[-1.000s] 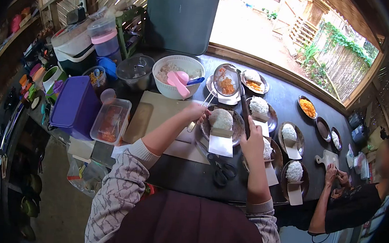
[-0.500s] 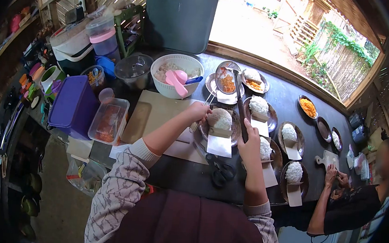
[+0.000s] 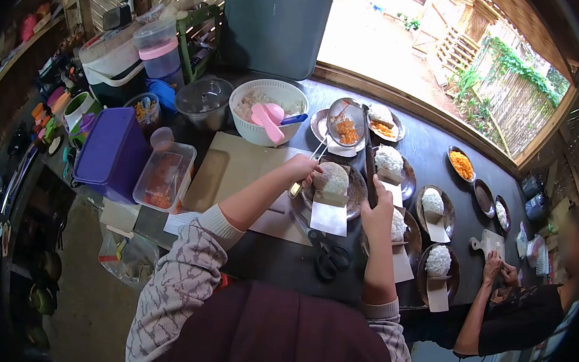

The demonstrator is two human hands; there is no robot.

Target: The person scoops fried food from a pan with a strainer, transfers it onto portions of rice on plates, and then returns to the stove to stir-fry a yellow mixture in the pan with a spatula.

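Note:
My left hand (image 3: 304,172) is closed on the thin wire handle of a strainer (image 3: 336,110). Shredded orange food (image 3: 346,132) lies in the strainer, which is over a plate (image 3: 318,123) behind the nearest rice. In my right hand (image 3: 377,212) is a long dark-handled utensil (image 3: 370,157), its far end at the strainer's right rim; I cannot tell what kind of head it has. Between my hands, a dome of rice (image 3: 334,178) with a folded paper card (image 3: 329,215) in front sits on a brown plate (image 3: 356,194).
More brown plates with rice (image 3: 389,159) and paper cards stand to the right. Black scissors (image 3: 330,256) lie near the front edge. A white basket (image 3: 247,131) holds rice and pink scoops. At right, another person's hands (image 3: 493,266) work at a cutting board (image 3: 478,244).
The strainer has moved slightly right and nearer, and its orange food sits differently. The utensil's far end has shifted from over the strainer to its right rim.

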